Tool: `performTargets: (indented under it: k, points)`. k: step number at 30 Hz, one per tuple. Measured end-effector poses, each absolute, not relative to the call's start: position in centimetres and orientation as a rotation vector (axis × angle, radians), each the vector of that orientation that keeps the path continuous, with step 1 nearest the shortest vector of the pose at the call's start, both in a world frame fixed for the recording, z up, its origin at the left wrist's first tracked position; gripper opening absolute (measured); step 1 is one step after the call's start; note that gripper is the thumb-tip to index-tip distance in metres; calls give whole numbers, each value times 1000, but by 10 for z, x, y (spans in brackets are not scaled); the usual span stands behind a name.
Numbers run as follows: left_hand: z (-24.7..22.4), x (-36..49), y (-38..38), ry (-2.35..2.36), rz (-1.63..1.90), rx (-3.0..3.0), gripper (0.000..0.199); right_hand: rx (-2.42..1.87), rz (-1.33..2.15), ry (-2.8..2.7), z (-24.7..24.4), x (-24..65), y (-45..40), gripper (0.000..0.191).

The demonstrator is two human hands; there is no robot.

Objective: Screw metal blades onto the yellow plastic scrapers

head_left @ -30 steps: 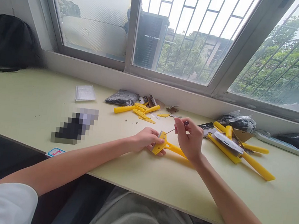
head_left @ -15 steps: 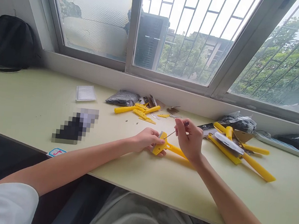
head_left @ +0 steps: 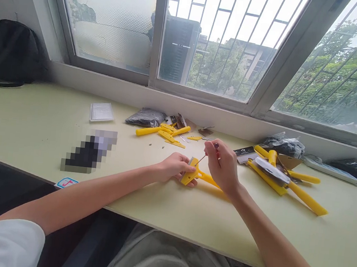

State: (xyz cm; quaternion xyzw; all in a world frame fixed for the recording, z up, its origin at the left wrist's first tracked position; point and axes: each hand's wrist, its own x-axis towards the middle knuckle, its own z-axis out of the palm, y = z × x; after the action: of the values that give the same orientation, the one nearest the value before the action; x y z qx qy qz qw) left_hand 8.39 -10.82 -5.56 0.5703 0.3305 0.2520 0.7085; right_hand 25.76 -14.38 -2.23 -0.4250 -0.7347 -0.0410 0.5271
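My left hand (head_left: 176, 167) is closed around the head of a yellow scraper (head_left: 189, 177), thumb on top and fingers underneath. A metal blade shows along the head's left edge, and the handle runs off to the right, partly hidden beneath my right wrist. In my right hand (head_left: 223, 161) is a screwdriver (head_left: 201, 159), gripped by its dark red handle. Its thin shaft slants down to the left, with the tip at a hole on the scraper head near my left thumb. Whether a screw sits in that hole I cannot tell.
Yellow scraper parts (head_left: 168, 133) and tiny dark bits lie beyond my hands, beside a bagged dark item (head_left: 146, 116). At right rests a pile of yellow scrapers (head_left: 307, 198) with black cards. A clear plastic case (head_left: 101, 112) and a blurred patch (head_left: 89, 151) are at left.
My right hand has shifted slightly left and the screwdriver stands a little steeper, its tip still on the scraper head. The left hand keeps its hold. The whole view has moved a touch.
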Motion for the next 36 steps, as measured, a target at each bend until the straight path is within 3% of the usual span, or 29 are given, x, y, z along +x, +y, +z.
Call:
performTargets:
  k: [5,14,21,25,36]
  points:
    - [-56,84,-108,749,569,1264,31,-956,290,-1707,-20,252,-146,30]
    - [-54,85,-109,759,571,1247,31,-792,718,-1609,-13,252,-151,44]
    - [-52,85,-111,761,565,1279,30,-828,632,-1622,-14,250,-155,28]
    - [-53,85,-110,748,575,1276,35,-832,647,-1509,-15,246,-156,36]
    - [-54,85,-110,767,573,1282,35,-788,642,-1577,-11,248,-158,26]
